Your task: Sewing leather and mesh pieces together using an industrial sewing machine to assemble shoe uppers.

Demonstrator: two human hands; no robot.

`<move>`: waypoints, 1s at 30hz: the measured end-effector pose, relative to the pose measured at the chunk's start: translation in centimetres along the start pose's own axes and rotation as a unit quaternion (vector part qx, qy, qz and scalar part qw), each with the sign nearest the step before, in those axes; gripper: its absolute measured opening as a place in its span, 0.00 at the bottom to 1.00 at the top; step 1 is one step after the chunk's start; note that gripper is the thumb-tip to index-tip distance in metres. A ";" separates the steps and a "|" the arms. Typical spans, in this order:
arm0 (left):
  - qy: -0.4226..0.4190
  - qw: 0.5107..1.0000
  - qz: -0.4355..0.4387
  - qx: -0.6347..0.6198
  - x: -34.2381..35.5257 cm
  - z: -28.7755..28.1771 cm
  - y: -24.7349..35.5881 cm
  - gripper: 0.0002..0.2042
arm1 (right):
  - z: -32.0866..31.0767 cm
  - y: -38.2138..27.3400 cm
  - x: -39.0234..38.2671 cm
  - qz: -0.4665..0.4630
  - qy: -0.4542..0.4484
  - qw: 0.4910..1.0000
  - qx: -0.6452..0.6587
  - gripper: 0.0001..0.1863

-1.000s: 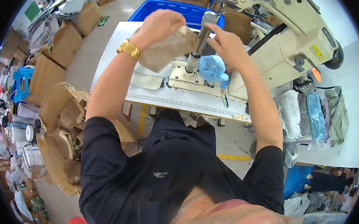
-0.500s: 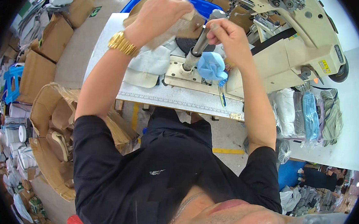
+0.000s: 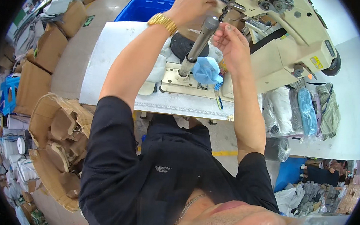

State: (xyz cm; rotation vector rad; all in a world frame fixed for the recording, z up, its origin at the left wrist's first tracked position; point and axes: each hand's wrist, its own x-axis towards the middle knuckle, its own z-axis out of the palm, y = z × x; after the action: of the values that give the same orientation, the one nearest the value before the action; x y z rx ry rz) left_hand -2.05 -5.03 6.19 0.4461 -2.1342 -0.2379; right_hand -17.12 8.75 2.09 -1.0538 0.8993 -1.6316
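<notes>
My left hand point(image 3: 192, 6), below a gold watch, is raised beside the sewing machine's needle head point(image 3: 229, 8), its fingers closed on a blurred tan fabric piece point(image 3: 190, 32), mostly hidden behind hand and wrist. My right hand point(image 3: 231, 43) is just below the needle head, right of the upright metal post point(image 3: 199, 43); its thumb and fingertips are pinched on something I cannot make out. Below it, a crumpled light blue cloth point(image 3: 207, 69) rests beside the post's base, with a small blue-handled tool point(image 3: 219, 96) near it. A black round pad point(image 3: 179, 44) lies behind the post.
The white table point(image 3: 109, 58) has a blue bin point(image 3: 132, 8) beyond it. The machine body point(image 3: 273, 64) stands at right, with bagged fabric bundles point(image 3: 308, 112) beside it. An open carton of tan pieces point(image 3: 62, 146) is at my lower left; stacked boxes point(image 3: 44, 46) line the left.
My left hand has moved up and rightward toward the needle head, carrying the tan piece behind it. My right hand has shifted slightly right and lower beside the post.
</notes>
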 end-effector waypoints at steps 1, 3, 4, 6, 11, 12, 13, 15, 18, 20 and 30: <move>0.029 0.998 0.008 0.058 -2.0 0.0 -0.5 0.11 | -0.3 0.2 -0.4 -0.002 -0.010 1.000 -0.015 0.12; 0.038 0.990 -0.043 0.129 -6.0 -0.8 -0.4 0.10 | -0.5 0.7 -1.5 0.002 -0.023 1.000 -0.020 0.12; 0.017 0.984 -0.102 0.142 -8.2 -1.5 0.2 0.10 | -0.5 1.1 -2.6 0.015 -0.020 0.997 -0.079 0.12; 0.056 0.985 -0.142 0.076 -13.2 -1.9 0.6 0.10 | -1.5 2.5 -5.0 0.043 -0.046 0.986 -0.152 0.13; 0.152 0.897 -0.345 -0.231 -24.0 0.2 5.5 0.03 | -3.6 8.9 -13.1 0.066 -0.016 0.969 -0.237 0.24; 0.159 0.858 -0.384 -0.303 -25.8 0.9 7.0 0.03 | -3.9 9.9 -14.7 0.048 -0.011 0.968 -0.246 0.27; 0.170 0.810 -0.423 -0.371 -27.6 1.6 8.5 0.04 | -4.1 10.8 -16.3 0.032 -0.008 0.966 -0.257 0.29; 0.137 0.791 -0.437 -0.405 -30.2 2.8 11.0 0.05 | -4.7 12.0 -18.4 0.057 0.000 0.957 -0.283 0.34; 0.104 0.743 -0.463 -0.471 -30.6 3.2 14.5 0.04 | -4.9 12.3 -20.5 0.057 0.012 0.975 -0.215 0.32; 0.043 0.763 -0.448 -0.465 -31.7 3.3 14.8 0.04 | -5.3 12.4 -21.4 0.050 0.026 0.987 -0.152 0.30; -0.041 0.802 -0.415 -0.427 -31.6 4.9 17.8 0.03 | -6.4 13.4 -23.8 0.099 0.144 0.984 0.012 0.16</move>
State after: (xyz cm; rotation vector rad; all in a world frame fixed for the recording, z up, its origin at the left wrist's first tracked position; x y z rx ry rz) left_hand 6.22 24.00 -14.51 0.7841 -1.5335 -1.6544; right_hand -14.81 28.56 -17.68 -0.6953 1.1333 -1.6449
